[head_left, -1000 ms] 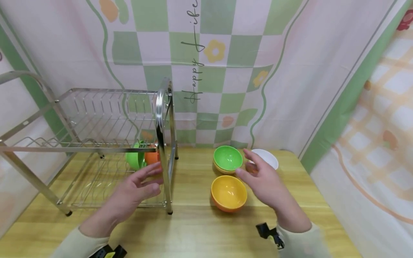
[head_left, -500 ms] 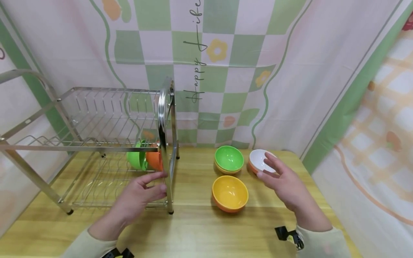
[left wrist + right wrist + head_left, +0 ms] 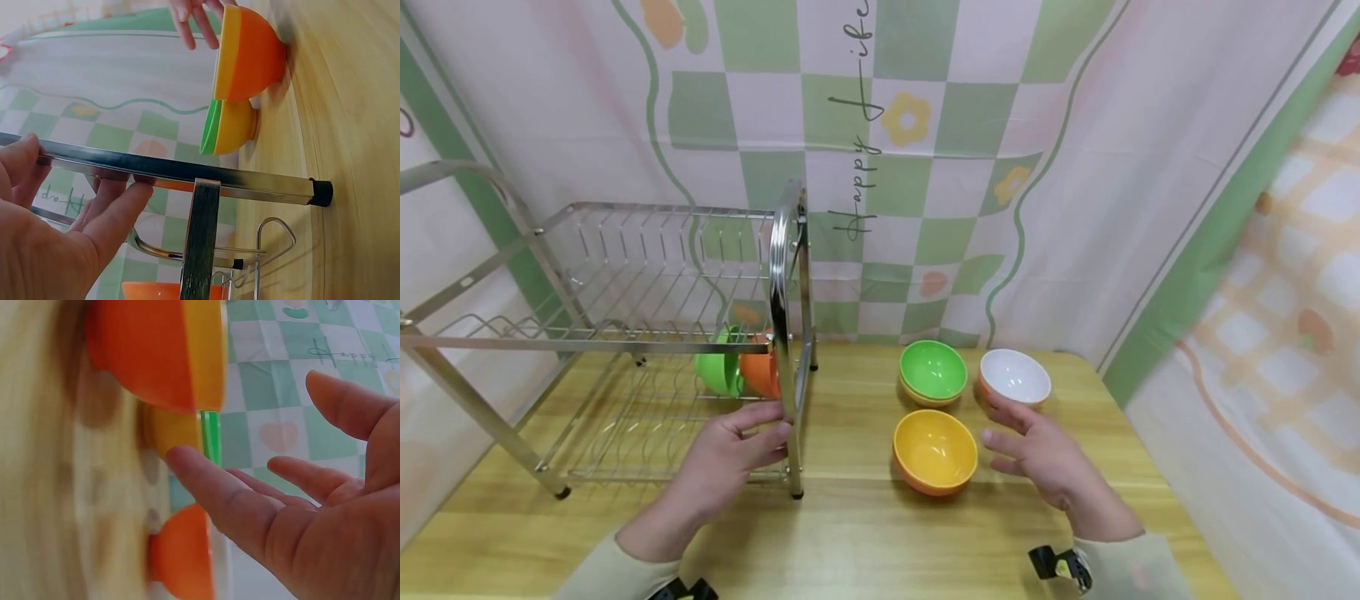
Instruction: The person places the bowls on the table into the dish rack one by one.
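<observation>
My left hand [image 3: 730, 450] holds the front right post of a two-tier metal dish rack [image 3: 778, 317], fingers and thumb at the post in the left wrist view. My right hand [image 3: 1045, 454] is open and holds nothing, just right of an orange bowl with a yellow inside [image 3: 934, 450]. Behind that bowl a green-lined bowl with a yellow outside [image 3: 932, 371] sits on the table. A white-lined orange bowl [image 3: 1015, 377] stands beyond my right fingers; in the right wrist view they spread beside the bowls, apart from the nearest one.
On the rack's lower tier a green bowl [image 3: 718, 371] and an orange bowl [image 3: 760, 371] stand on edge, side by side. The wooden table [image 3: 880, 542] ends at a patterned curtain [image 3: 895, 192] behind.
My left hand has moved right onto the rack's post. My right hand moved right, away from the white-lined bowl, then came back left and nearer, beside the yellow-lined bowl.
</observation>
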`<state>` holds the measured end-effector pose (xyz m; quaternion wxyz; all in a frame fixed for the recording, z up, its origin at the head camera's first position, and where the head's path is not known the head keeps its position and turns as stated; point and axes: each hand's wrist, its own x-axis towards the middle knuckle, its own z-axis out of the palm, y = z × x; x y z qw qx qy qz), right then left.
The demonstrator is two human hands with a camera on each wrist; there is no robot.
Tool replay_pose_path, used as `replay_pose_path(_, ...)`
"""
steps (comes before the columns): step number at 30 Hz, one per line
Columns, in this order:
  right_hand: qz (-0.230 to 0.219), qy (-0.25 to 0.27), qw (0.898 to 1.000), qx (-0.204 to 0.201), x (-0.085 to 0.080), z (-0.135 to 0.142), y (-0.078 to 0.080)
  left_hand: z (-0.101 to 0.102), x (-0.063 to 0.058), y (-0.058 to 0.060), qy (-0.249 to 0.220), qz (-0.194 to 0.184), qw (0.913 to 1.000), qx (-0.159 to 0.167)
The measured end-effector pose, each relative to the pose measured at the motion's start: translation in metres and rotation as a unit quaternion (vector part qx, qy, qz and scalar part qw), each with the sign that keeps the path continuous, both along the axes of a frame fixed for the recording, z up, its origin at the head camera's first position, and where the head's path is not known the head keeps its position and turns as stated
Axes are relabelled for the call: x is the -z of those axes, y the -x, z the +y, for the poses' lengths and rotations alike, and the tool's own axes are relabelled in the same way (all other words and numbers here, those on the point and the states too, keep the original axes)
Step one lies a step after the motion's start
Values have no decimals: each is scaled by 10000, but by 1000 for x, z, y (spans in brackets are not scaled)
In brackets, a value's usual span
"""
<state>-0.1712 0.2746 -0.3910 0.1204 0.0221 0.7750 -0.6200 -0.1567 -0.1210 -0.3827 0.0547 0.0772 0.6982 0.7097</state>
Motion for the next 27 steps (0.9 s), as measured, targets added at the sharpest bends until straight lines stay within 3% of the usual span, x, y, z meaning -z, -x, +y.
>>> replay_pose_path(14, -341, -200, 9992, 36, 19, -9, 5, 3, 2, 1, -51, 21, 10000, -78)
replay_pose_path(27, -185, -489, 9986, 65, 20, -21, 4, 2, 2, 1, -80, -29, 9999, -112)
